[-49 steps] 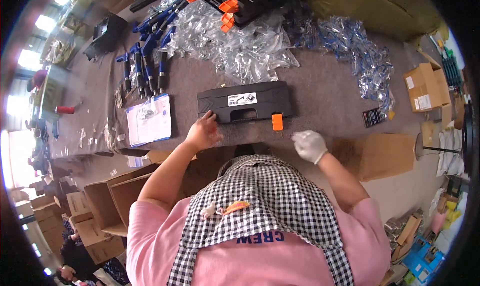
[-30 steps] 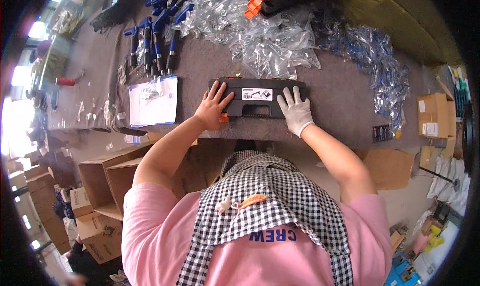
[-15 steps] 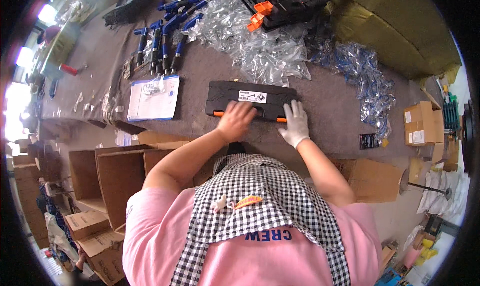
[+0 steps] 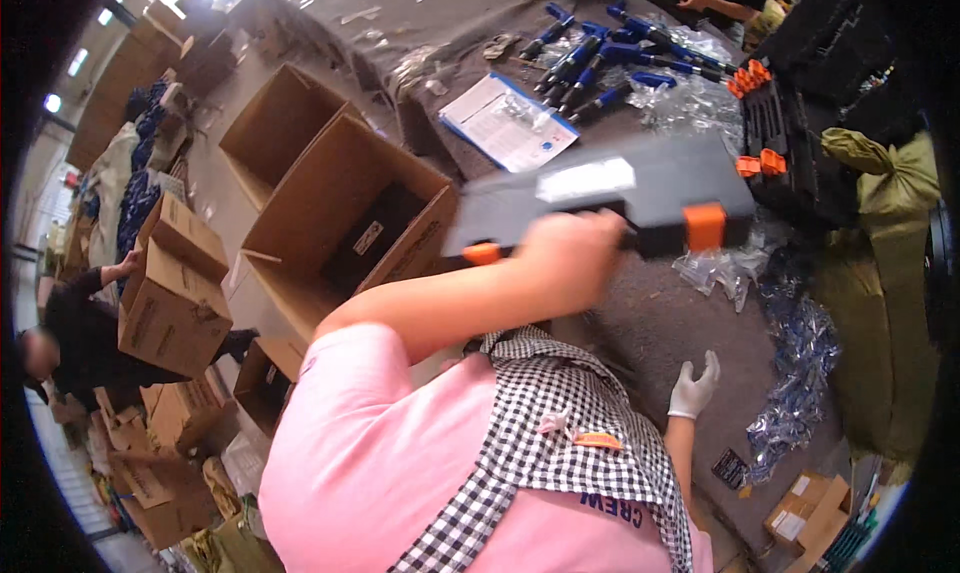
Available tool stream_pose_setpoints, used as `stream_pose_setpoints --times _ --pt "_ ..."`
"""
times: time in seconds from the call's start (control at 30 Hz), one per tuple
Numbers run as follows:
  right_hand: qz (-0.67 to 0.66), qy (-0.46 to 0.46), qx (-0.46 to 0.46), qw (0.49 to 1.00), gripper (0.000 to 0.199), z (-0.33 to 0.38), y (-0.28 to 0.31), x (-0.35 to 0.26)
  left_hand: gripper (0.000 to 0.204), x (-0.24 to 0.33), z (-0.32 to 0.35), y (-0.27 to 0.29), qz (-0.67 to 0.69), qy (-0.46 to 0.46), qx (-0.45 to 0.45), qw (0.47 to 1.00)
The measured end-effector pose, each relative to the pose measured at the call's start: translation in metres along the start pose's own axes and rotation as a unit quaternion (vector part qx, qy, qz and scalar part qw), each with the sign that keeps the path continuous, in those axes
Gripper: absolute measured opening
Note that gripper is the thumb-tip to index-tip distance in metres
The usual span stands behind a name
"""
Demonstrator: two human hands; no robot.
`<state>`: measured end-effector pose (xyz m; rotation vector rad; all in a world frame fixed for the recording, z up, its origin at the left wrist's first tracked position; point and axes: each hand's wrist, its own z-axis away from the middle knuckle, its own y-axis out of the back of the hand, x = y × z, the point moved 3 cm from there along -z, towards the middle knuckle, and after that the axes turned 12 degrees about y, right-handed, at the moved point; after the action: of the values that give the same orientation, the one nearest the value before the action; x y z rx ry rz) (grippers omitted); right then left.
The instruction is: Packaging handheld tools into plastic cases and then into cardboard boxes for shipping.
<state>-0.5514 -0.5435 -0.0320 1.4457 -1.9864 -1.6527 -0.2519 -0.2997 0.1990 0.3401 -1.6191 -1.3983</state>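
A black plastic tool case (image 4: 675, 188) with orange latches and a white label is lifted above the table, blurred by motion. My bare left hand (image 4: 575, 255) is closed on its handle side. To the left of the case stands an open cardboard carton (image 4: 300, 208); another black case (image 4: 372, 235) with a label lies inside it. My right hand (image 4: 693, 387), in a white glove, is apart from the case, over the grey table cover (image 4: 640, 323). Its fingers are spread and it holds nothing.
Blue-handled tools (image 4: 590, 68), a printed sheet (image 4: 510, 123) and clear plastic bags (image 4: 690, 103) lie on the table. More black cases (image 4: 790, 113) are stacked at the right. At the left a co-worker holds a carton (image 4: 175, 283); another person's hand (image 4: 700, 1) shows at the far edge.
My left hand has raised the case off the table and swung it toward the cartons. My right hand has let go of it. The view has turned left.
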Motion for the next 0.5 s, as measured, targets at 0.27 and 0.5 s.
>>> stream_pose_setpoints --times 0.27,0.5 --pt "-0.097 0.15 -0.118 0.977 0.035 -0.017 -0.064 -0.038 0.021 -0.276 0.033 0.109 0.005 0.26 0.289 0.921" --pt "-0.061 0.158 -0.216 0.962 0.027 -0.019 -0.065 -0.032 0.03 -0.433 0.001 -0.042 -0.1 0.374 0.11 0.916"
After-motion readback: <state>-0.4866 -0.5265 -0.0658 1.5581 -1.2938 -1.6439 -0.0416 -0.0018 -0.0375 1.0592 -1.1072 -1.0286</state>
